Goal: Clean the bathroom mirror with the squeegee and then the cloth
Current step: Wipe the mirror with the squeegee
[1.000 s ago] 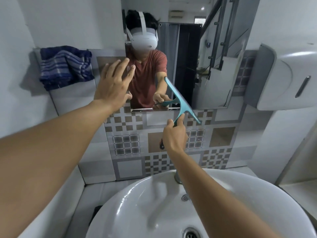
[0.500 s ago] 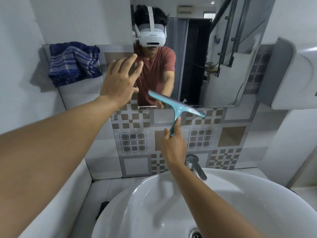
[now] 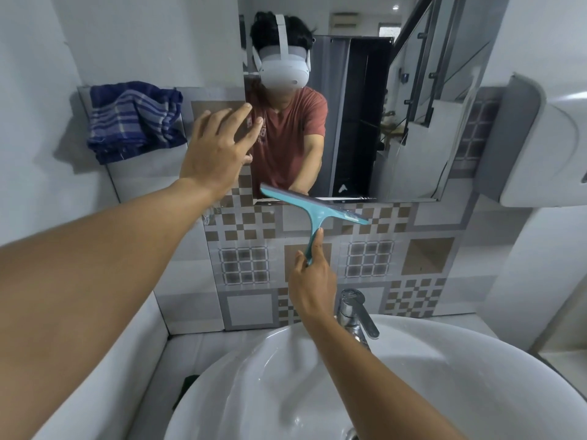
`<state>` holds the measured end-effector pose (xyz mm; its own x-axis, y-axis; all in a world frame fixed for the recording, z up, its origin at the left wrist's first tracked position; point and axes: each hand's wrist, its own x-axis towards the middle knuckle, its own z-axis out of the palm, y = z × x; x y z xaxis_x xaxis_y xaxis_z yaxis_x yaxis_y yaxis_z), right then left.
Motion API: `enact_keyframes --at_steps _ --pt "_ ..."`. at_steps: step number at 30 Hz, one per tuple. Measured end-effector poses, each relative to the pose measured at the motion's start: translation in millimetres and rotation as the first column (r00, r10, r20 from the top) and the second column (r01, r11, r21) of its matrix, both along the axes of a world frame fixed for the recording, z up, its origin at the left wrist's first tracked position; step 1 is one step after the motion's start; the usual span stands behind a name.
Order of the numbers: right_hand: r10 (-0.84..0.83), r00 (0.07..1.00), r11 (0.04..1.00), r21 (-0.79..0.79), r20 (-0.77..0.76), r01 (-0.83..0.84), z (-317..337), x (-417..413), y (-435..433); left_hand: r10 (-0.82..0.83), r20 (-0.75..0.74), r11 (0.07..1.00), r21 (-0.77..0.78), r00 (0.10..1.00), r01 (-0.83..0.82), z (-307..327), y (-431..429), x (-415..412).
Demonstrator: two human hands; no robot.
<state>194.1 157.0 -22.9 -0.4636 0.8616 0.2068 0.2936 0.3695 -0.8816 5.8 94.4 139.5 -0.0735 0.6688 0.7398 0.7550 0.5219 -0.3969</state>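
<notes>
A: Where's the squeegee [image 3: 313,211]?
B: Tilted across the mirror's [image 3: 397,122] bottom edge, handle clamped in the right hand [image 3: 313,281]. The left hand [image 3: 216,150], fingers spread, holds nothing at the mirror's left edge; the cloth [image 3: 133,120] sits further left.
A: Advice?
B: Level the blade, press evenly — overlap the passes, I'd say.

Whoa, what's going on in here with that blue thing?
A person is cleaning the bathroom mirror above the sink. Their right hand grips the handle of a teal squeegee, whose blade lies tilted across the mirror's bottom edge. Their left hand is open, fingers spread, at the mirror's left edge. The blue striped cloth sits bunched up to the left of the mirror, untouched, so the wiping step is not yet done.
</notes>
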Motion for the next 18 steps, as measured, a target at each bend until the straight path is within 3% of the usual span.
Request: enact_keyframes --at_steps 18 --pt "0.074 0.973 0.992 0.082 0.218 -0.094 13 12 -5 0.008 0.061 1.0 0.026 0.998 -0.01 -1 4 9"
